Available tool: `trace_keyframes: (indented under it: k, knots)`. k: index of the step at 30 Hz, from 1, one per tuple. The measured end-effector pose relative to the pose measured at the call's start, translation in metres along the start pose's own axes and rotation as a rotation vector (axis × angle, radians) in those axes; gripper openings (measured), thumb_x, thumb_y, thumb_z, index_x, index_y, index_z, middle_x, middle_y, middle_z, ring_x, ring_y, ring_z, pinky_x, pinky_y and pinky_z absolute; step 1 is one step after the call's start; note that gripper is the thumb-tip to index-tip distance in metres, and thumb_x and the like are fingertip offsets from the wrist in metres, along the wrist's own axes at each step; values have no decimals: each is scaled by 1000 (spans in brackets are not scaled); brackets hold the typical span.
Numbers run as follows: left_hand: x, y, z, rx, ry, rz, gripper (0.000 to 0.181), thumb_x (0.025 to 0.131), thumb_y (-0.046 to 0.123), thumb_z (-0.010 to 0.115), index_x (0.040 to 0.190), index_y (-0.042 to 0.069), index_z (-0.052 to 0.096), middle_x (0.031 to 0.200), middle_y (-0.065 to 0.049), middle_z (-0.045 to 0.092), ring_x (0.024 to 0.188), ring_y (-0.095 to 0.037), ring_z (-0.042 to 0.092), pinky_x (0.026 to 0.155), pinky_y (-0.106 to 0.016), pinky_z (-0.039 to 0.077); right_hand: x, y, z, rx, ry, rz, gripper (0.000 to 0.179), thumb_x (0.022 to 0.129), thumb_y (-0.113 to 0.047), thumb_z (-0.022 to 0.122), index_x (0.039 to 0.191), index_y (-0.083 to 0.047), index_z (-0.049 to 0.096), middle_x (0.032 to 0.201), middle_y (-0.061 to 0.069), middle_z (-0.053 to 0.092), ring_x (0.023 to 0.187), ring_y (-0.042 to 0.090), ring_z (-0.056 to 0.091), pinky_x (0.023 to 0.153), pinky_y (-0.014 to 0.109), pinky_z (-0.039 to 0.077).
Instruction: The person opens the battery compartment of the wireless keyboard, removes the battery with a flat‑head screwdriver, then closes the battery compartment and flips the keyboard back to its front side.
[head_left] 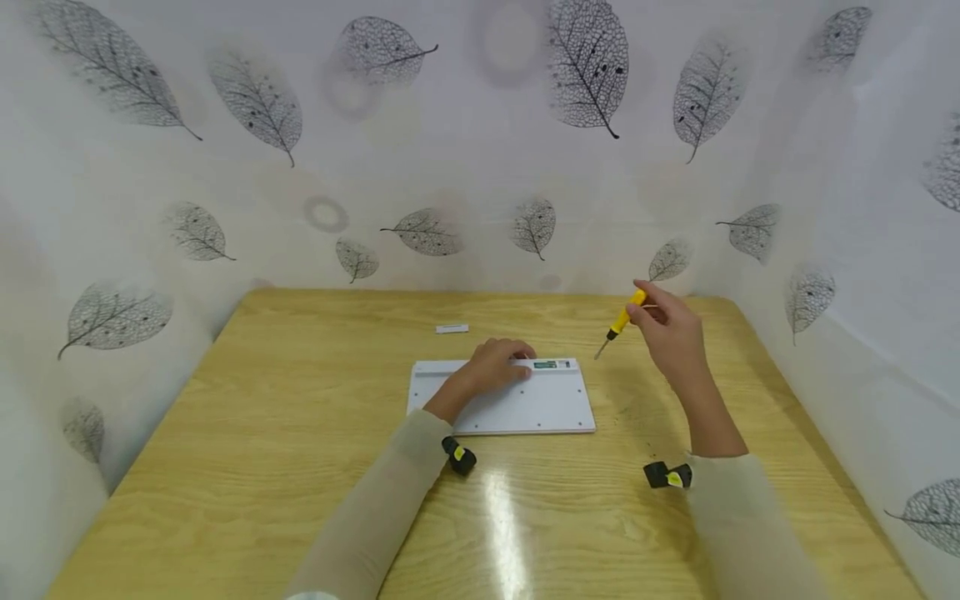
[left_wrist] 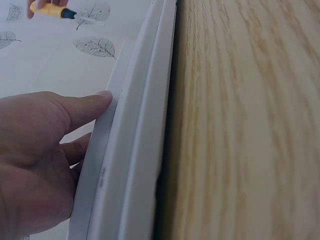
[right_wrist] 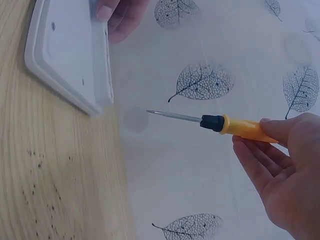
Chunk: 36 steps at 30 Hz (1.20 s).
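Yellow screwdriver (right_wrist: 212, 122) pinched in right fingers (right_wrist: 255, 167), white panel (head_left: 525, 410) gripped at its far edge by left fingers (left_wrist: 76, 150)

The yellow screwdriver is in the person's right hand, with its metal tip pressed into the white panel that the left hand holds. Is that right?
Not quite: the metal tip isn't pressed into the white panel. The right wrist view shows it in the air, apart from the panel. The yellow screwdriver is indeed in the right hand, and the left hand holds the panel.
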<state>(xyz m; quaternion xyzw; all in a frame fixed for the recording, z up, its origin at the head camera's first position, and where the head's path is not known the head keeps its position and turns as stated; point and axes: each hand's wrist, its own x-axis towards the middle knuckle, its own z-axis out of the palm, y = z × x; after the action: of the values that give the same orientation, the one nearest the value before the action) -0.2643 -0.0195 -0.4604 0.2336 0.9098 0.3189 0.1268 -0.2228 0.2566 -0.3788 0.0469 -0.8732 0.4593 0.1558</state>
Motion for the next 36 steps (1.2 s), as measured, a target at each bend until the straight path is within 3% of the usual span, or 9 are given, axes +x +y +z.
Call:
trace_keyframes:
  k: [7,16,36]
  knots:
    - [1,0,1,10,-1,-3,31,100,28,64,130,21,65,126,2,68,124,-20,54,113,-46,33,10,-6,25,98,-35,-37,44,102,-22,61,144,-15,56,118,15,65,96,-1,64,82,13,54]
    - [0,1,-1,12,0,3,30,100,28,64,128,21,66,125,0,68,120,-21,53,112,-45,32,8,-2,38,90,-37,-40,41,100,-24,64,140,-13,60,113,15,68,99,21,70,79,15,55]
    - [-2,3,-1,8,-6,-5,30,100,27,64,129,19,66,126,-1,68,120,-21,53,110,-45,34,0,-1,57,22,-5,-132,37,97,-16,68,133,-6,63,113,14,68,98,26,69,77,8,50]
